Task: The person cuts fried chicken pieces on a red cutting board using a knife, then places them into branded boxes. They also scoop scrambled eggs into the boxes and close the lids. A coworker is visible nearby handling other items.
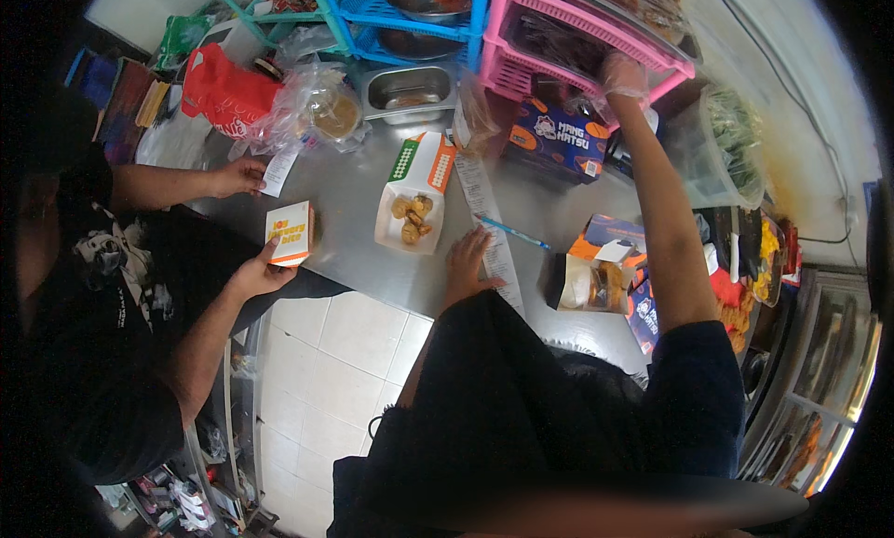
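My left hand point(469, 257) rests on the steel table with its fingers spread, against the edge of a long printed paper strip point(497, 241). A blue pen point(514, 231) lies across that strip. Left of it stands an opened paper food box point(424, 171) holding several browned round pieces point(412, 218). My right hand point(624, 76), in a clear plastic glove, reaches into a pink plastic rack point(517, 21) beside a plastic-covered dark tray point(555, 39); its fingertips are hidden. Beneath my right arm sits an open printed box point(606, 248) with rice and fried food point(609, 287).
A co-worker's hands hold a small carton point(289, 232) and a paper slip point(279, 173) at the left. A steel pan point(410, 95), blue rack point(419, 25), dark-blue printed box point(557, 136) and clear tub of leaves point(730, 147) line the back.
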{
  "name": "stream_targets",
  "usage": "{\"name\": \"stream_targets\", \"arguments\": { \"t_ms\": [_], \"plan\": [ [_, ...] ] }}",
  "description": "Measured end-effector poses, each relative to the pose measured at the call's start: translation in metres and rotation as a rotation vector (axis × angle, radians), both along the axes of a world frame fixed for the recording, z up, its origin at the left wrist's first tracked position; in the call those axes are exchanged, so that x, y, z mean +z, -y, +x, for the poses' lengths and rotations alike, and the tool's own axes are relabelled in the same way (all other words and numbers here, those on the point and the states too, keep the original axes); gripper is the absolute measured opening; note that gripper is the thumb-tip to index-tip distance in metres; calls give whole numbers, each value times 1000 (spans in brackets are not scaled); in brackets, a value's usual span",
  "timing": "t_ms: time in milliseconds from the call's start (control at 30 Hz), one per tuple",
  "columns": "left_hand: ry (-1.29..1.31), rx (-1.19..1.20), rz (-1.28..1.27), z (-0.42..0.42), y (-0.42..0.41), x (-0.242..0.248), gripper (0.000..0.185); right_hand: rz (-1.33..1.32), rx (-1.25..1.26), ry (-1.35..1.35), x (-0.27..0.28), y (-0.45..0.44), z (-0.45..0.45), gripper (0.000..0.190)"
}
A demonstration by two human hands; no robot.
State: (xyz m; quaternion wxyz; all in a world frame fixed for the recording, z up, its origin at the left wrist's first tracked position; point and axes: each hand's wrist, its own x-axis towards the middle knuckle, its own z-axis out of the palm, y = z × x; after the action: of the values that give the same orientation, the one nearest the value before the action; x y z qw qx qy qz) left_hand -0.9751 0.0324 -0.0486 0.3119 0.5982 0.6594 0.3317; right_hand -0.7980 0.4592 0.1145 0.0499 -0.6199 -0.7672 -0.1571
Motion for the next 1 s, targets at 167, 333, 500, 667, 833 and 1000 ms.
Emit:
{"name": "stream_targets", "arguments": {
  "t_ms": [167, 333, 500, 667, 833, 1000],
  "plan": [
    [-19, -14, 14, 0, -3, 6, 69, 290, 329, -161, 27, 75, 9, 45],
    [-9, -34, 31, -2, 4, 17, 62, 263, 373, -837, 52, 215, 70, 61],
    [270, 13, 85, -22, 9, 37, 48, 363, 246, -489, -14, 369, 137, 49],
    [285, 43, 167, -24, 11, 56, 38, -98, 212, -203, -51, 396, 172, 32],
    [318, 3, 255, 16, -17, 58, 33, -26, 381, -325, -34, 349, 182, 28],
    [313, -119, 192, 58, -14, 64, 29, -418, 327, -114, -40, 366, 162, 25]
  ]
}}
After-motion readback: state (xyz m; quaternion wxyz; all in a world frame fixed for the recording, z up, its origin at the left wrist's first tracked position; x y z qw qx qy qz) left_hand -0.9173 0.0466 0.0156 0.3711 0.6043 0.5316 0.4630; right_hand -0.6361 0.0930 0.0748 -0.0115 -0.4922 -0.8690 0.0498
